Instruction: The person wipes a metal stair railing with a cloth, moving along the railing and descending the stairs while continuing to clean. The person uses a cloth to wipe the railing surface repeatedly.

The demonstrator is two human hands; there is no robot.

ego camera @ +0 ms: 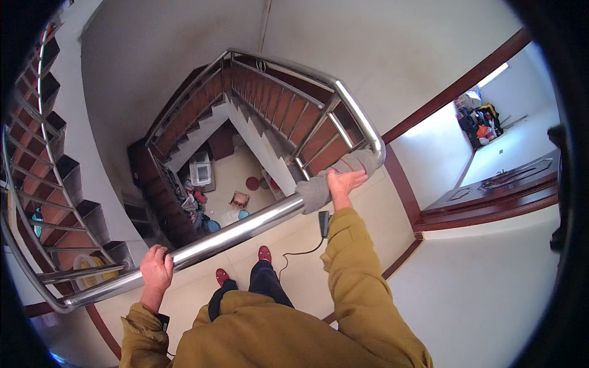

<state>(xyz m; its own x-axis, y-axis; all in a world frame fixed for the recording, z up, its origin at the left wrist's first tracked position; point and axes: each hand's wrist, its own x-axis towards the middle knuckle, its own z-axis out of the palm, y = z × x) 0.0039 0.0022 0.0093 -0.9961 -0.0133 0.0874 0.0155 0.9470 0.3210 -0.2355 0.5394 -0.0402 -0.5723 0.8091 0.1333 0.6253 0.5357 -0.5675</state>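
A polished stainless steel handrail (239,226) runs across in front of me at a slant. My left hand (156,267) grips it on the left, fingers curled over the top of the tube. Toward the rail's right-hand bend, a grey cloth (315,191) is draped around the tube. My right hand (346,183) presses on this cloth from above, its fingers pointing right along the rail and its palm side hidden. Part of the cloth hangs below the tube, left of the hand.
Beyond the rail, a stairwell drops to a lower floor with a plastic bin (201,169), a small wooden stool (239,199) and a red basin (252,183). Stairs (69,179) climb at left. A black device (324,224) with a cable hangs by my right sleeve. A doorway opens right.
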